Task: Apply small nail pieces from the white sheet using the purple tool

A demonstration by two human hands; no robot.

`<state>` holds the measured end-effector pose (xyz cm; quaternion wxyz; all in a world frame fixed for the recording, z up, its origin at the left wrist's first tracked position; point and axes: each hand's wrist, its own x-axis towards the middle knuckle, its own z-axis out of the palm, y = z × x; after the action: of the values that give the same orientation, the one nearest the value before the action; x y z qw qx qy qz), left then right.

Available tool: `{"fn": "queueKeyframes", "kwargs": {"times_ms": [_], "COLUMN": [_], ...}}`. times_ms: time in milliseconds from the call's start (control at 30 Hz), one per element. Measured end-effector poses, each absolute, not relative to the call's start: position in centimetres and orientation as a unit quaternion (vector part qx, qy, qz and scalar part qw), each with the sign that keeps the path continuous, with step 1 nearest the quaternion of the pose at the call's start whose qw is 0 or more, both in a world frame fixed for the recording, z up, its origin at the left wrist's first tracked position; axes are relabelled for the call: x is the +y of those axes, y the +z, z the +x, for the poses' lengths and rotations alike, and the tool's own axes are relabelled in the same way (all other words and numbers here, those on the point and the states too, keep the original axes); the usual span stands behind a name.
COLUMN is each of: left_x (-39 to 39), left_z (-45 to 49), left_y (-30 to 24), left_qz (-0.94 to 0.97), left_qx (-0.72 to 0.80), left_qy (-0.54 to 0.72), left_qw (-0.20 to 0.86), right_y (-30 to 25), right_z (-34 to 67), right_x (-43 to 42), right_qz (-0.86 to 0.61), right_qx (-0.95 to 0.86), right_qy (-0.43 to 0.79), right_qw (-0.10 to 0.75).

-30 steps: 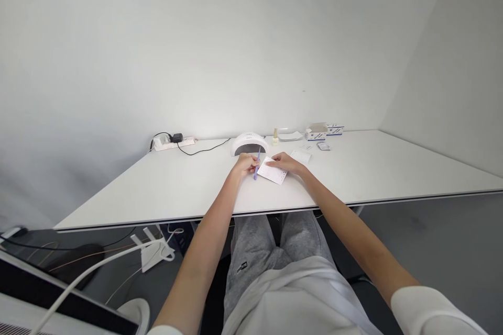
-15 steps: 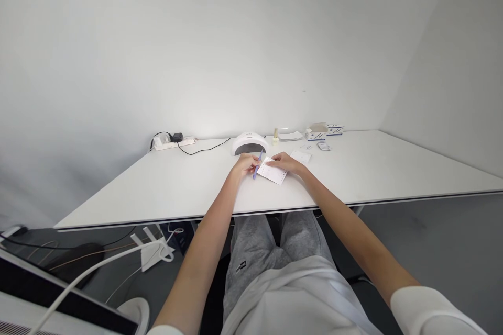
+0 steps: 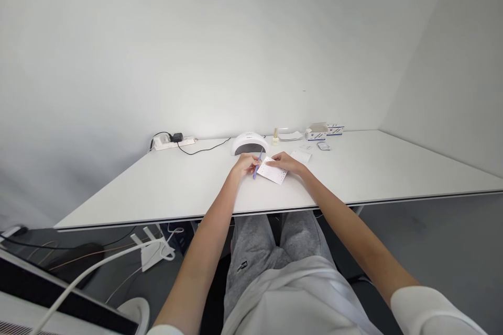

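Note:
My left hand (image 3: pixel 249 163) is closed round a slim purple pointed tool (image 3: pixel 256 169), tweezers by its look, with its narrow tip pointing up and away. Between the thumb and fingers of my right hand (image 3: pixel 283 162) is a white sheet (image 3: pixel 272 173) with rows of small dark marks, like a sticker sheet. It is tilted just above the desk, its left corner close to my left fingertips. Whether those fingertips touch the sheet I cannot tell. Just beyond my hands stands a white domed nail lamp (image 3: pixel 249 137) with a dark opening facing me.
A second white sheet (image 3: pixel 302 156) lies beyond my right hand. Along the wall stand a small polish bottle (image 3: pixel 275 139), a white tray (image 3: pixel 290 136), an opened box (image 3: pixel 316 133) and another box (image 3: pixel 335 130). A small packet (image 3: pixel 324 145) lies before them. A power strip (image 3: pixel 175 143) with cables sits back left.

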<state>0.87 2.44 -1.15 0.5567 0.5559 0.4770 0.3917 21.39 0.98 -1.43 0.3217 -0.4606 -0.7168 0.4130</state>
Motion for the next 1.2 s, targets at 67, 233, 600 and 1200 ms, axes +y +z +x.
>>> {"fn": "queueKeyframes", "kwargs": {"times_ms": [67,233,600,1200], "left_x": [2.51,2.37,2.93,2.99], "left_z": [0.87,0.77,0.35,0.3], "left_y": [-1.23,-1.16,-1.57,-1.63], "left_qz": [0.555,0.555,0.554,0.558], "left_qx": [0.481,0.474,0.456,0.456], "left_qy": [0.393,0.39,0.382,0.379], "left_qw": [0.553,0.562,0.582,0.58], "right_y": [-1.41,-1.39,-1.11,-1.4], "right_z": [21.37,21.38,21.45,21.53], "right_x": [0.95,0.91,0.65,1.04], "right_qz": [-0.461,-0.464,-0.474,-0.468], "right_qx": [-0.716,-0.713,-0.709,-0.707], "right_qy": [0.414,0.416,0.41,0.413], "right_qw": [0.322,0.322,0.325,0.333]}}
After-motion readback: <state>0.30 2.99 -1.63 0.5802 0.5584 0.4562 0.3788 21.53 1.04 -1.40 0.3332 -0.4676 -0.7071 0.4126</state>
